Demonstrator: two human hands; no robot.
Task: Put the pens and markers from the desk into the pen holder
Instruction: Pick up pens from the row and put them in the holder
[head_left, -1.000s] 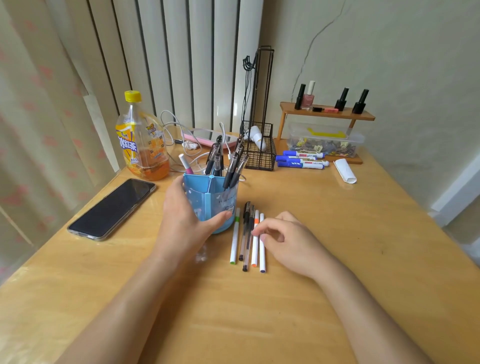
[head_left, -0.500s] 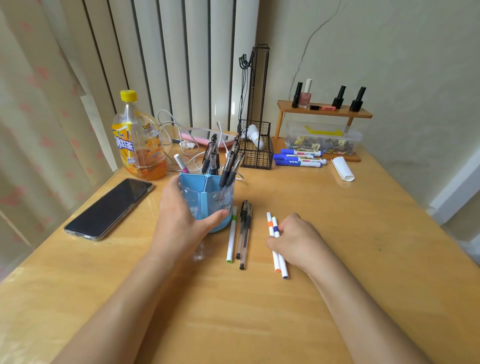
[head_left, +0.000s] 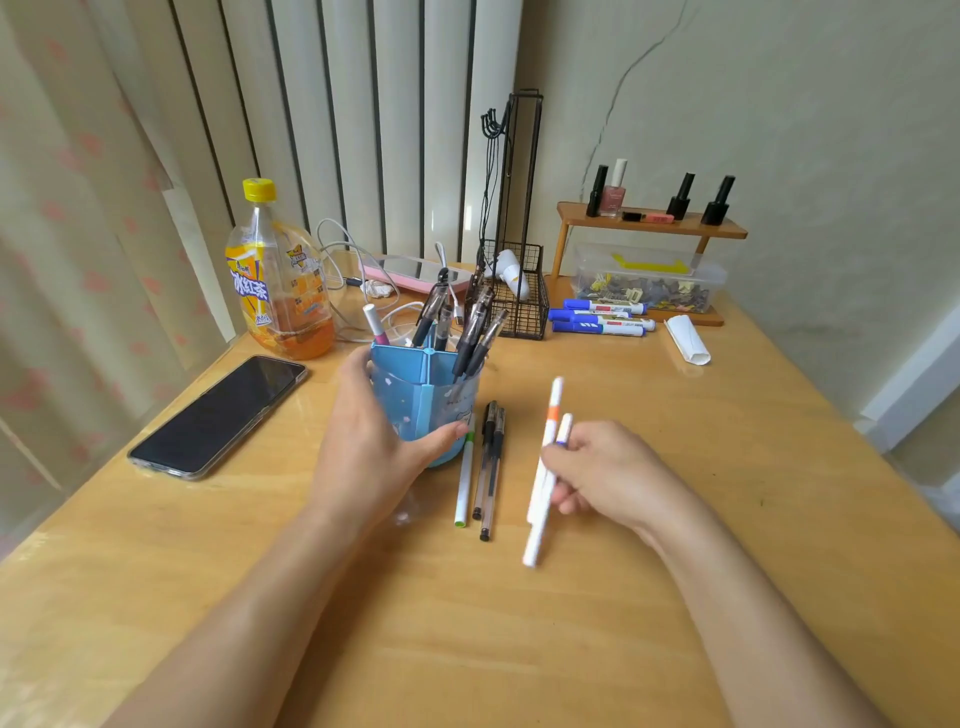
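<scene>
Two white pens in right hand, left hand around pen holder.

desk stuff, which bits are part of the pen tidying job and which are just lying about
Part of the job:
- blue pen holder, left hand around it
- two white pens in right hand
- green-tipped pen
- two black pens
- blue markers

Lying about:
- phone
- drink bottle
- nail polish shelf
- wire rack
</scene>
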